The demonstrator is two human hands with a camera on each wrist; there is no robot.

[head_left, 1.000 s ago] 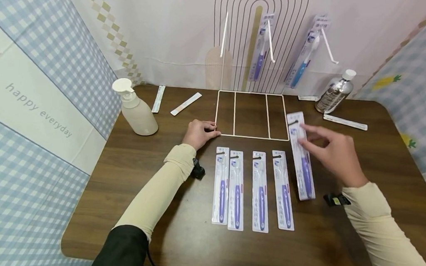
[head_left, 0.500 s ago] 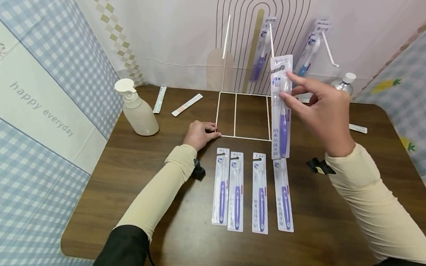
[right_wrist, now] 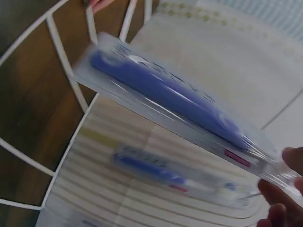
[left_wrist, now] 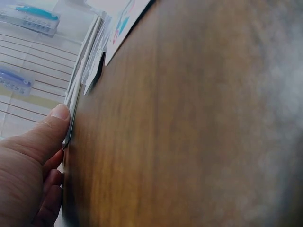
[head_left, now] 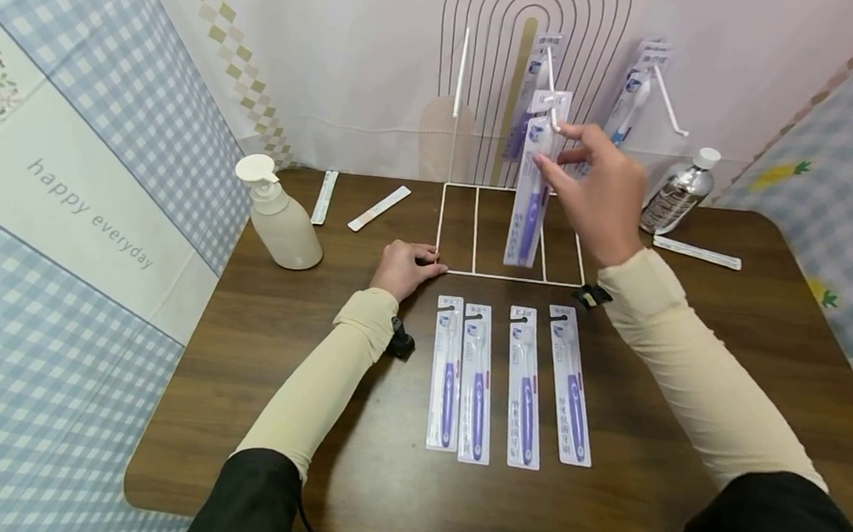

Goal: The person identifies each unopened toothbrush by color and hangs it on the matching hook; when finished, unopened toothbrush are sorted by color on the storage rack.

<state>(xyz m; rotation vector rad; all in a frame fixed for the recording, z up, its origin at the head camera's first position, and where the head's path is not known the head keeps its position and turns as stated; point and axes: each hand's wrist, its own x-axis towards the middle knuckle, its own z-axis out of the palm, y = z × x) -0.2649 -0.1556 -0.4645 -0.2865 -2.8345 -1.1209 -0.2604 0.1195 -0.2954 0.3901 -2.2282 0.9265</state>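
In the head view, the right hand [head_left: 601,192], right of the upper middle of the frame, pinches a toothbrush pack [head_left: 529,199] between thumb and fingers, near the top of it. This pack is upright, slightly tilted, above the white wire rack [head_left: 497,277]. The end of the middle hook [head_left: 550,71] shows in front of its card; whether the hook really passes through the hole, I cannot tell. Behind it, a hanging pack [head_left: 516,131] is partly covered. At the upper right, the lower part of another hanging pack [head_left: 630,94] is hidden by the hand.

The left hand [head_left: 402,270], at the centre left, grips the near left corner of the rack with thumb and forefinger; its other fingers are hard to see. In the left wrist view this hand is cut by the left edge, and the right half is only blurred wood.

In the right wrist view, only fingertips enter at the right edge, holding the pack, whose print is too blurred for reading.

Four purple-handled packs [head_left: 479,387] lie in the lower middle of the head view, on the brown table [head_left: 379,479]. A pump bottle [head_left: 284,221] stands at the left, a silver bottle [head_left: 678,191] at the right; the small print on its label is not readable.
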